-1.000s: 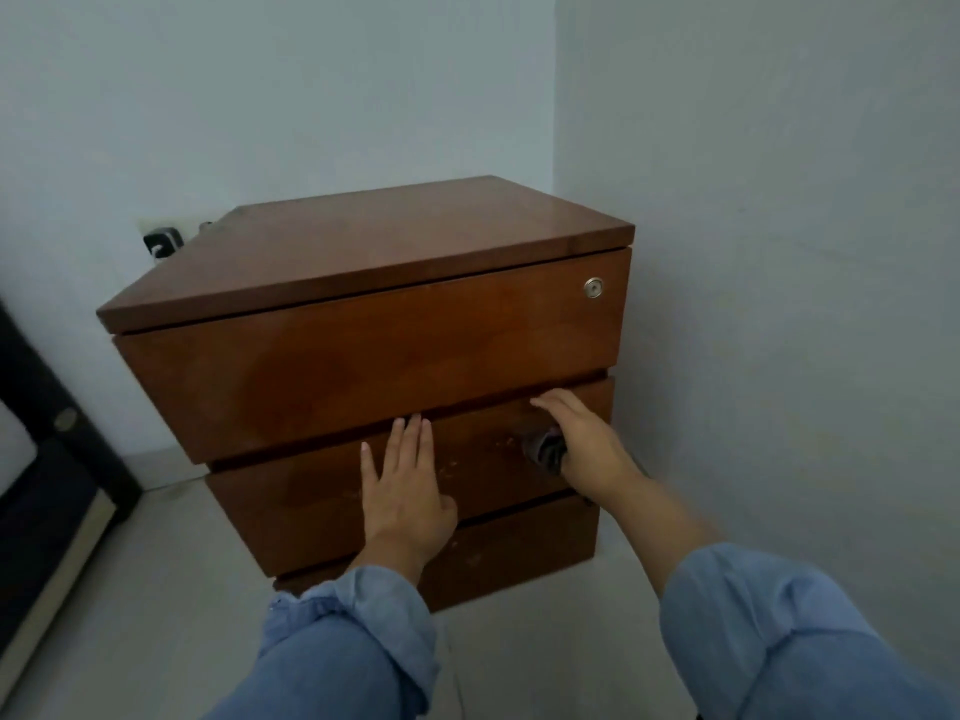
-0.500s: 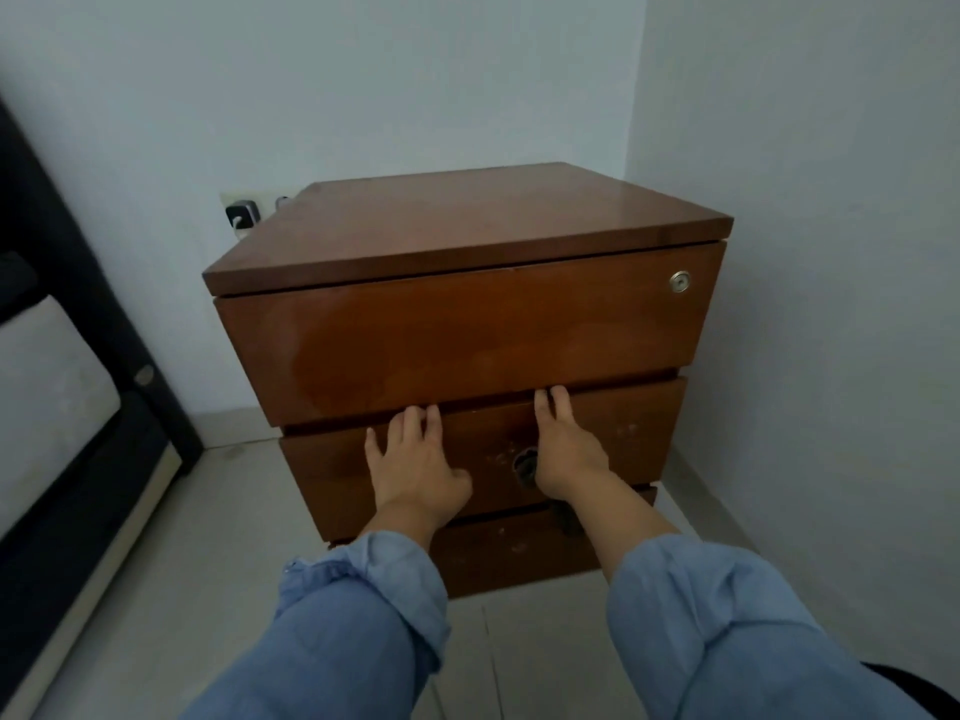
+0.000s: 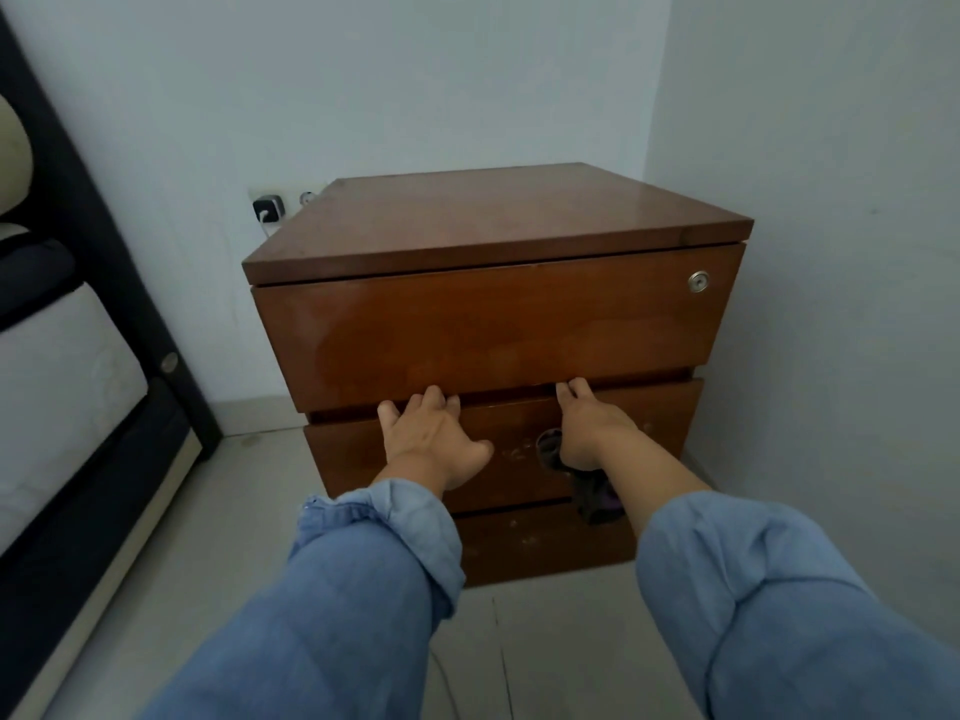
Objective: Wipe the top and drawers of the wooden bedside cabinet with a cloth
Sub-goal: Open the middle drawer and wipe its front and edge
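Observation:
The wooden bedside cabinet (image 3: pixel 498 220) stands in a room corner with three drawers, all pushed in. My left hand (image 3: pixel 428 441) lies on the middle drawer (image 3: pixel 670 413), its fingertips hooked into the gap under the top drawer (image 3: pixel 493 330). My right hand (image 3: pixel 589 428) also reaches into that gap with its fingertips while it holds a dark cloth (image 3: pixel 597 498), which hangs down from the palm over the drawer front. The bottom drawer (image 3: pixel 540 543) shows pale specks.
A round lock (image 3: pixel 698 282) sits at the top drawer's right end. A wall socket with a black plug (image 3: pixel 267 209) is behind the cabinet's left side. A dark bed frame (image 3: pixel 104 241) with a mattress (image 3: pixel 57 387) runs along the left. White walls close in behind and right.
The view has swung so the cabinet sits more to the right. Both hands slid up the middle drawer front, and their fingertips now reach the gap under the top drawer.

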A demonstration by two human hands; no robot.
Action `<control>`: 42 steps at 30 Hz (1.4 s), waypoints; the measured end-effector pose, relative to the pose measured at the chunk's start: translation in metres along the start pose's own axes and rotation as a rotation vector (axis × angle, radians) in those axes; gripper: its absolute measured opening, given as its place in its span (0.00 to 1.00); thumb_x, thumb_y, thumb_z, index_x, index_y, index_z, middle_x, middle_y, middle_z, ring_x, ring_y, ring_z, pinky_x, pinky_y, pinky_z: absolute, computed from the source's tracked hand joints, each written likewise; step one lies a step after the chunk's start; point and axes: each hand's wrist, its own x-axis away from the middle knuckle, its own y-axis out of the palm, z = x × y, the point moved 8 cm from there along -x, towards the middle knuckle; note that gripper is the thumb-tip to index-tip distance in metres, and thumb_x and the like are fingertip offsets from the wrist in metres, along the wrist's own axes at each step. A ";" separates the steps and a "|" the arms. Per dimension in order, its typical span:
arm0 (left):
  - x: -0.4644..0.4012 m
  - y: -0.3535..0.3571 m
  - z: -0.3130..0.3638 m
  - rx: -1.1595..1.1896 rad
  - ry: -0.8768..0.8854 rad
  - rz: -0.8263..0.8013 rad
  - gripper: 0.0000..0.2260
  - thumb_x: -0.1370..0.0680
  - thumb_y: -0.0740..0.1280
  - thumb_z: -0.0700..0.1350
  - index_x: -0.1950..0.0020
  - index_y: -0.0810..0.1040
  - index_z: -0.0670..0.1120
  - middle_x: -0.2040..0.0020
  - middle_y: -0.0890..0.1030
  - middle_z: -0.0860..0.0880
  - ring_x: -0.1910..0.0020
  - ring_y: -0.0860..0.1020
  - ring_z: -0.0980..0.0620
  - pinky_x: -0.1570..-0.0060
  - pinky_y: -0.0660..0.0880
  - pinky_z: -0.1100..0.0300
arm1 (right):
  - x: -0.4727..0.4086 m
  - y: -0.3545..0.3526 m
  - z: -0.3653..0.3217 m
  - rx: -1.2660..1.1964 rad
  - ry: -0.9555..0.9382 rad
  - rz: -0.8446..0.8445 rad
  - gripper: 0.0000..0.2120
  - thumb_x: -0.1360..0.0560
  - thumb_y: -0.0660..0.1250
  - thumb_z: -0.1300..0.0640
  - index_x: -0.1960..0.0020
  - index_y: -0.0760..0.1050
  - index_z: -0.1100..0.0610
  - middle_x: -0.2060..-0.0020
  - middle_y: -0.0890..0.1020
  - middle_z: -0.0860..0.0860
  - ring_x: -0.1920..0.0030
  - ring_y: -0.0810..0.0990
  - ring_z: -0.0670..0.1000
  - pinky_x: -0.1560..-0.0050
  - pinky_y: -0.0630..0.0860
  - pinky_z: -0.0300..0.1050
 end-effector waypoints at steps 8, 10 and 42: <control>-0.001 -0.010 0.000 -0.067 -0.001 -0.047 0.32 0.25 0.52 0.67 0.26 0.66 0.51 0.37 0.71 0.50 0.37 0.70 0.48 0.35 0.54 0.46 | -0.004 -0.002 0.001 0.031 0.001 -0.017 0.37 0.23 0.54 0.69 0.23 0.37 0.53 0.23 0.38 0.50 0.53 0.71 0.56 0.72 0.67 0.43; 0.001 -0.007 0.001 -0.061 -0.011 -0.082 0.34 0.25 0.52 0.67 0.24 0.63 0.50 0.35 0.72 0.50 0.37 0.71 0.48 0.34 0.53 0.45 | -0.005 0.002 0.003 0.003 0.005 -0.038 0.38 0.24 0.54 0.69 0.23 0.36 0.52 0.23 0.38 0.51 0.50 0.73 0.57 0.72 0.68 0.42; 0.037 0.027 0.120 0.115 0.262 -0.082 0.41 0.25 0.59 0.57 0.20 0.40 0.46 0.20 0.41 0.50 0.22 0.39 0.52 0.25 0.37 0.45 | 0.052 -0.028 0.067 -0.234 0.173 0.511 0.20 0.24 0.59 0.57 0.35 0.71 0.41 0.43 0.80 0.55 0.40 0.71 0.59 0.42 0.66 0.49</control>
